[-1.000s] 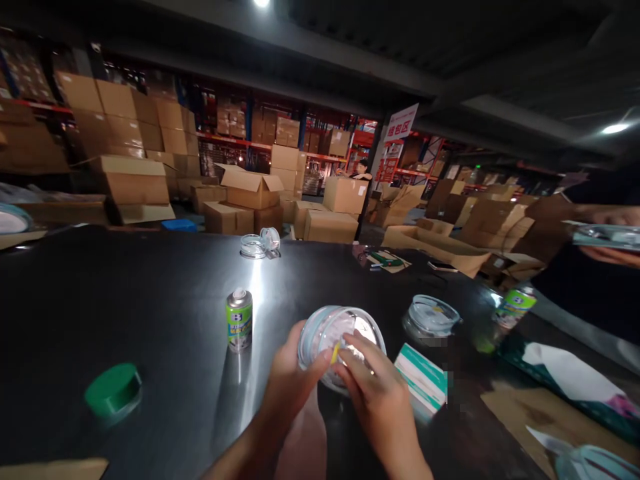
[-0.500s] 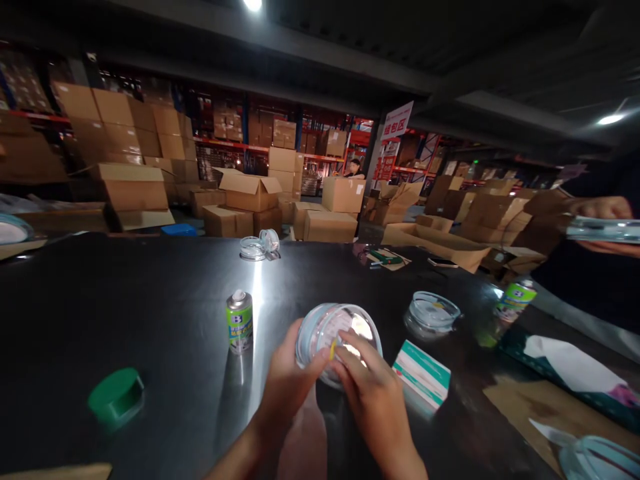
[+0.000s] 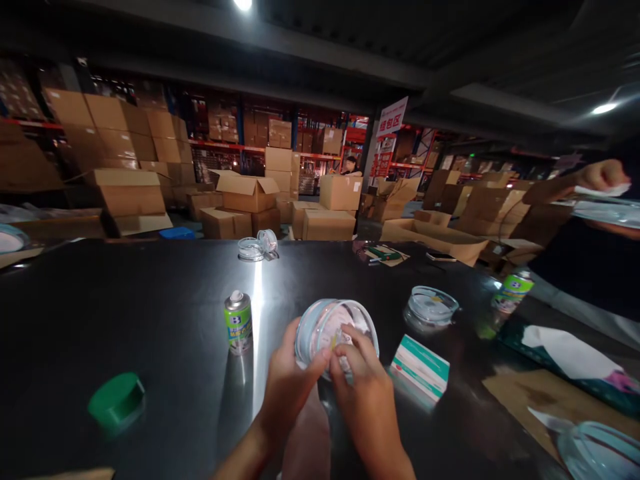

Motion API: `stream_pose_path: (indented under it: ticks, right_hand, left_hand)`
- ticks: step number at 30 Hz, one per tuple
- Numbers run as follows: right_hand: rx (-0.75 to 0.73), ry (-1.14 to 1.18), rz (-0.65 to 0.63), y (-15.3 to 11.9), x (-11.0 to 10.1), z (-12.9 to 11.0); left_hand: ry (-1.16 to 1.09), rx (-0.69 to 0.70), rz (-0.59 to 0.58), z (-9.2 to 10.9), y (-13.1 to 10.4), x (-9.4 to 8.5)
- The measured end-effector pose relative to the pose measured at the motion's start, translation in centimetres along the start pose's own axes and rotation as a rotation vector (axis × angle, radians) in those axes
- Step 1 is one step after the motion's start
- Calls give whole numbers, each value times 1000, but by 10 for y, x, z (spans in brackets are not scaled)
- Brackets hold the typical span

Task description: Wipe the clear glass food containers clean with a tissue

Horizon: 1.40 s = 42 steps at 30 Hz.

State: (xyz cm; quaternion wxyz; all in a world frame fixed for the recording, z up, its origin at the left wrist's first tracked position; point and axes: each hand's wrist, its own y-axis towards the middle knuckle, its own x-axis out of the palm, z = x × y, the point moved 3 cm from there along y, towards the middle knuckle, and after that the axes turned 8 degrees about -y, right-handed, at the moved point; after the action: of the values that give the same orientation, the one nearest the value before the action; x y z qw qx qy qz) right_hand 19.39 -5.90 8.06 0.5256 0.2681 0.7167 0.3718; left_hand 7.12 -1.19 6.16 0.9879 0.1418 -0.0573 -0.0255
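Bluish container in the left hand seems turned, its glare faded.

Head-worn view; forward and down

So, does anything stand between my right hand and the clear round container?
Nothing visible does: your left hand holds the clear round container, and your right hand is at its face, by a small yellow piece.

My forearms angle inward; left hand curved, thumb extended; right hand close beside, fingers bent.
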Motion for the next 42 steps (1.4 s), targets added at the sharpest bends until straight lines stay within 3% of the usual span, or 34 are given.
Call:
stream_pose_path:
  ticks: [4, 9, 24, 30, 33, 38, 42]
  right_hand:
    - [103, 25, 30, -4, 7, -2]
    - [117, 184, 45, -2, 8, -1]
    - [78, 411, -177, 7, 2, 10]
    - [82, 484, -251, 8, 0, 16]
    - [69, 506, -282, 10, -2, 20]
    - [64, 541, -384, 13, -4, 27]
    - [86, 597, -484, 13, -5, 33]
  left_hand:
    - [84, 11, 44, 7, -3, -2]
    - [56, 12, 11, 11, -3, -3]
    - [7, 8, -28, 3, 1, -4]
    - [-25, -102, -63, 2, -3, -4]
    - [2, -89, -71, -1, -2, -5]
    - [70, -24, -117, -3, 1, -5]
    - [86, -86, -180, -2, 2, -5]
